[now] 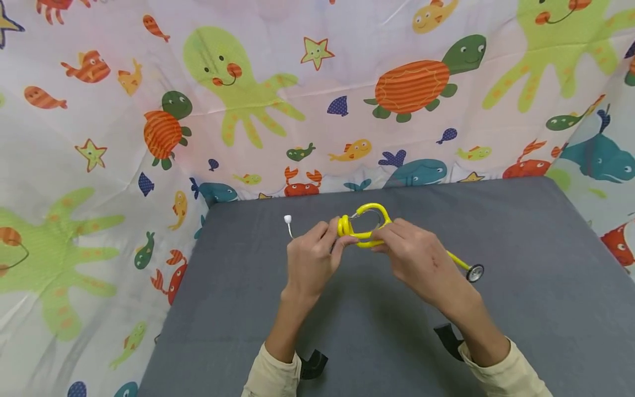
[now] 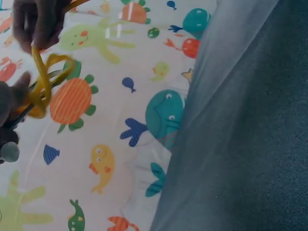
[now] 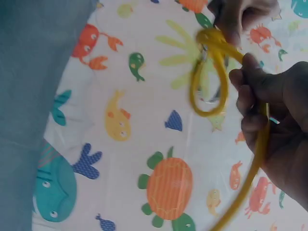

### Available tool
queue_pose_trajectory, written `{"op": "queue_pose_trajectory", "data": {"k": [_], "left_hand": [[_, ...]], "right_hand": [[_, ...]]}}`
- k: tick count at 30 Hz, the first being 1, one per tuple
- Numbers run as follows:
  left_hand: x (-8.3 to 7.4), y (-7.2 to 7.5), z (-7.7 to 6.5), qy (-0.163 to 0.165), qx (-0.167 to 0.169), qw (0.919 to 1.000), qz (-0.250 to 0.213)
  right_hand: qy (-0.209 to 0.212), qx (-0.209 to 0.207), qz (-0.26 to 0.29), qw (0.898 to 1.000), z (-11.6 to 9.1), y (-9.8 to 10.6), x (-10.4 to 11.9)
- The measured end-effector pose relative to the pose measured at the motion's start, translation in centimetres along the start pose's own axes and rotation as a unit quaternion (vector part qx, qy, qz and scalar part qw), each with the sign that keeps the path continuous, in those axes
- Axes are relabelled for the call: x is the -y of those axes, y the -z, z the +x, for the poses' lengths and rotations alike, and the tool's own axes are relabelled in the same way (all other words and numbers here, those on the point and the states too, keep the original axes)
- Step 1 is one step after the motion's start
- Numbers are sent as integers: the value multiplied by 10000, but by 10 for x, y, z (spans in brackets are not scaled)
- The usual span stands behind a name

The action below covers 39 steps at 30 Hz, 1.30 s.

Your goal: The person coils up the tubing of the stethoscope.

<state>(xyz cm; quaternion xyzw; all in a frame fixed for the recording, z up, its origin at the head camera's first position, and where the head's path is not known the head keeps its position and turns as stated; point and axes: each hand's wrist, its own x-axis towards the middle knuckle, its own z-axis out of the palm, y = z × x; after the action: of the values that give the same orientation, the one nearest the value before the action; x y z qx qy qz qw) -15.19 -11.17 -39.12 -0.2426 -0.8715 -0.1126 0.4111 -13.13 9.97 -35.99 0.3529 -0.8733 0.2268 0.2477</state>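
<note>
A yellow stethoscope [image 1: 374, 207] is held up over the grey table, its tubing looped and wrapped near the metal ear tubes. My left hand [image 1: 311, 259] pinches the wrapped part between thumb and fingers. On the other side my right hand [image 1: 421, 259] grips the tubing, which in the right wrist view runs through the curled fingers [image 3: 252, 122] and on downward. Past the left hand sticks out a white eartip [image 1: 288, 219]. The round chestpiece [image 1: 474, 273] hangs at the tubing's end, right of the right hand. Part of the tubing is hidden behind that hand.
The grey tabletop [image 1: 238, 298] spreads below both hands. Behind and to the left hangs a white curtain [image 1: 278, 49] printed with sea animals. Black straps [image 1: 313, 365] show by both cream sleeves [image 1: 273, 375].
</note>
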Motion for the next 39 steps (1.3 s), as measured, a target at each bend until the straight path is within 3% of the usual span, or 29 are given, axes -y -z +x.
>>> {"op": "queue_pose_trajectory", "data": {"k": [5, 12, 16, 20, 26, 30, 32, 37, 39], "left_hand": [[-3, 4, 1, -634, 482, 9961, -370], [1, 8, -4, -910, 879, 9870, -988], [8, 7, -10, -994, 1068, 9775, -1525], [14, 7, -15, -1016, 1198, 9633, -2178], [17, 10, -17, -792, 1280, 9311, -3321], [18, 12, -17, -329, 1161, 9097, -3975], [19, 13, -18, -53, 1041, 9060, -4103], [20, 13, -20, 419, 911, 9133, -3947], [19, 11, -20, 609, 861, 9127, -3948]], "right_hand": [[559, -516, -364, 9964, 11, 2, -9], [619, -1064, 213, 9922, 14, -7, -22], [370, -988, 779, 9914, 14, -10, -32], [216, -609, 1472, 9870, 16, -12, -42], [-308, -227, 2799, 9593, 16, -20, -60], [-520, -234, 3100, 9490, 9, -32, -62], [-666, -269, 3123, 9473, 3, -39, -60], [-1296, -293, 3021, 9440, -15, -56, -46], [-1437, -284, 2906, 9456, -20, -59, -39]]}}
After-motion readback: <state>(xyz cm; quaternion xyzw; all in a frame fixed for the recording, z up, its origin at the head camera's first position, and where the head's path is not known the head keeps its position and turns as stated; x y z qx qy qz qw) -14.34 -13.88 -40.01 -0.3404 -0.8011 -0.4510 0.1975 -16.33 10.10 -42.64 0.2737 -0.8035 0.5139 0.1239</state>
